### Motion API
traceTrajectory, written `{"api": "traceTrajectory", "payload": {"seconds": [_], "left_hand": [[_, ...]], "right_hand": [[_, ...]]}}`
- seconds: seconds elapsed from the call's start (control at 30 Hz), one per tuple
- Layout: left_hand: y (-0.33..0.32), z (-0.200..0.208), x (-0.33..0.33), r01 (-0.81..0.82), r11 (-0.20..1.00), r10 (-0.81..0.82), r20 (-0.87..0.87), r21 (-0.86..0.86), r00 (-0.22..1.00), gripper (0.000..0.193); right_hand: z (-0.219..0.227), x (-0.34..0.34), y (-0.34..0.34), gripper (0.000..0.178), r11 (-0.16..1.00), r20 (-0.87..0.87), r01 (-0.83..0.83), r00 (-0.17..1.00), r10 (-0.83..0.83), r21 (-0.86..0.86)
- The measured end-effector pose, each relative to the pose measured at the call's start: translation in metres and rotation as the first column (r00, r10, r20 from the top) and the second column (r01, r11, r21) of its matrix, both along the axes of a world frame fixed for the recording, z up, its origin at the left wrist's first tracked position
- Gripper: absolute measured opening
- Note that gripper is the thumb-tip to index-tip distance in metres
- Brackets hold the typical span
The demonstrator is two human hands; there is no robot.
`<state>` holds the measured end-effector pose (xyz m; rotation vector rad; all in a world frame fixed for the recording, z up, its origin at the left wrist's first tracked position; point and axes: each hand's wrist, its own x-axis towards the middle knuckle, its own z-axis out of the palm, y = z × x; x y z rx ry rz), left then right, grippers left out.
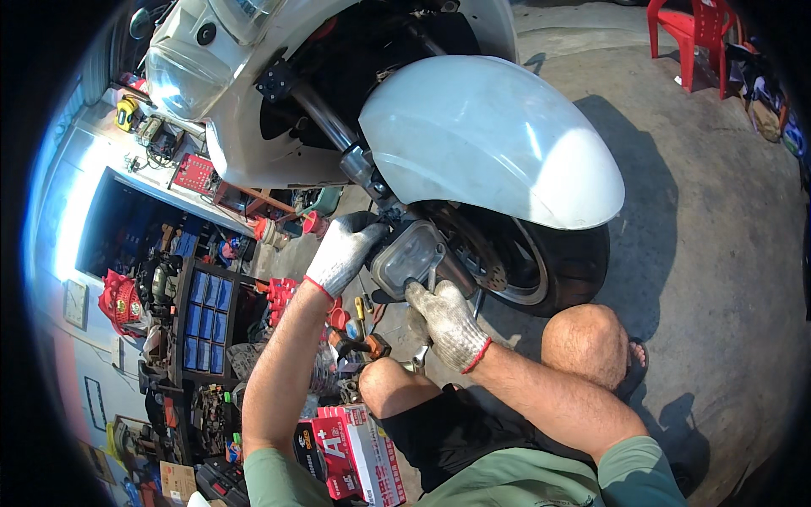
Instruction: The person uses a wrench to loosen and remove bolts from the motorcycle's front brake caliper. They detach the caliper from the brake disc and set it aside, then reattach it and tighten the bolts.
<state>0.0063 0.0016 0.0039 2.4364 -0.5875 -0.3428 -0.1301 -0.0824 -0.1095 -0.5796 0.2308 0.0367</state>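
Observation:
A grey rectangular box-shaped part with a pale panel sits beside the front wheel, below the fork leg. My left hand, in a white knitted glove with dark fingertips, is closed at its upper left edge; some fingertips are hidden there. Across its lower right side, my gloved right hand is closed around a metal wrench. The wrench's ring end rises above the fingers, and a shiny metal end shows below the hand. A white front fender curves over the tyre and brake disc.
My bent knees frame the work on the concrete floor. Beside my left knee lie a screwdriver, an orange-black power tool and a red-white carton. A rack of blue drawers stands left; a red chair is far right.

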Motion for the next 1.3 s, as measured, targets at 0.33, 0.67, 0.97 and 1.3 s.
{"api": "traceTrajectory", "payload": {"seconds": [0.33,0.67,0.97,1.3], "left_hand": [[-0.005,-0.005,-0.005,-0.06,0.997,0.062,0.043,-0.041,0.997,0.031],[0.002,-0.01,0.003,-0.073,0.993,0.075,0.017,-0.097,0.997,0.033],[-0.003,-0.009,0.003,-0.066,0.996,0.067,0.015,-0.055,0.998,0.032],[-0.001,0.004,-0.002,-0.051,0.998,0.049,-0.046,-0.047,0.998,0.03]], "right_hand": [[-0.001,-0.002,-0.004,0.018,0.999,0.043,-0.03,0.999,0.03,0.012],[-0.004,0.001,-0.003,0.02,0.998,0.027,-0.064,0.998,0.065,-0.021],[-0.02,0.009,0.002,0.018,0.998,0.0,-0.035,0.999,0.035,-0.045],[-0.01,0.005,0.003,0.019,1.0,-0.023,0.022,0.999,-0.023,-0.011]]}}
